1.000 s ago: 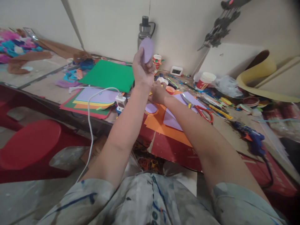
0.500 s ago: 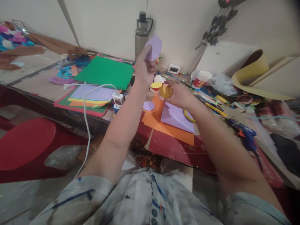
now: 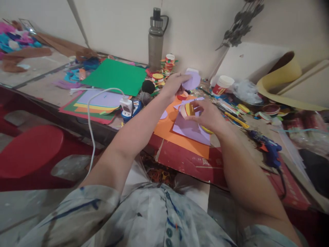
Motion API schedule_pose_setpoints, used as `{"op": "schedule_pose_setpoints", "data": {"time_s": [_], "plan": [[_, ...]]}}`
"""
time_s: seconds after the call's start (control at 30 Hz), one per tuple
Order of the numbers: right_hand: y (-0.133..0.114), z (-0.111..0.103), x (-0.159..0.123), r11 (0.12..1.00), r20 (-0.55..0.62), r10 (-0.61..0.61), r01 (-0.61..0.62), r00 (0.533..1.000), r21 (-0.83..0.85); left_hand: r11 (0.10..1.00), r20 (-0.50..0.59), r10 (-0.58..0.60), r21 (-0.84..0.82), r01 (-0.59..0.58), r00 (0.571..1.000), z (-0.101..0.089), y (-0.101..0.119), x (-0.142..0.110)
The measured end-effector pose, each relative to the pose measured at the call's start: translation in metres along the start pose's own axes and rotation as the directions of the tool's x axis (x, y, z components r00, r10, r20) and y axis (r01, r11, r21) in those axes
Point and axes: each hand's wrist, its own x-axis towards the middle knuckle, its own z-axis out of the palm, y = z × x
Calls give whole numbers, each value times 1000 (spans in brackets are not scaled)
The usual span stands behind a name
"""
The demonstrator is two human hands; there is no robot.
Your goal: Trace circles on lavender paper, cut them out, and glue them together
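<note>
My left hand (image 3: 174, 85), raised over the far side of the papers, pinches a purple paper circle (image 3: 192, 80) by its left edge. Closer to me, my right hand (image 3: 207, 112) grips a short cup piece (image 3: 187, 111) with a yellow round face, tilted on its side. Under it lie a folded purple sheet (image 3: 189, 129) and orange paper (image 3: 180, 142). A red-orange shallow cup piece (image 3: 182, 95) rests between the hands. Part of a yellow tape roll (image 3: 206, 130) shows beside my right wrist. Another purple circle (image 3: 163, 115) is partly covered by my left forearm.
A grey bottle (image 3: 155, 44) stands by the wall, with stacked cup pieces (image 3: 169, 65) next to it. Green paper (image 3: 115, 77) and a charger with a white cable (image 3: 126, 105) lie left. At right are a paper cup (image 3: 223, 85) and a blue glue gun (image 3: 268, 147).
My left hand has come down and to the right with the purple circle. My right hand has moved slightly toward me and turned the cup piece onto its side.
</note>
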Motion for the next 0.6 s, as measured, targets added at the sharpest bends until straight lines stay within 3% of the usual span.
{"op": "schedule_pose_setpoints", "data": {"time_s": [0.1, 0.17, 0.27, 0.33, 0.43, 0.5, 0.6], "plan": [[8, -2, 2, 994, -109, 50, -39, 993, 99, 998, 28, 55, 14, -55, 998, 5, -15, 0], [9, -2, 3, 985, -171, 87, -60, 981, 159, 998, -34, 35, -53, -36, 999, 9, -25, 0], [1, -2, 3, 950, -167, 124, -69, 978, 304, 995, -98, 12, -98, -22, 995, 12, -35, 1], [-8, -3, 3, 875, -121, 158, -82, 980, 477, 996, -124, 27, -84, -37, 992, 12, -36, 0], [-20, -4, 1, 662, -51, 224, -113, 973, 741, 996, -120, 70, -41, -75, 990, 11, -28, -2], [-24, -4, 2, 540, -26, 268, -127, 963, 832, 996, -91, 83, -25, -85, 992, 10, -21, -4], [-22, -5, 4, 496, -22, 315, -145, 949, 856, 998, -19, 58, -23, -59, 998, 9, -14, -7]]}}
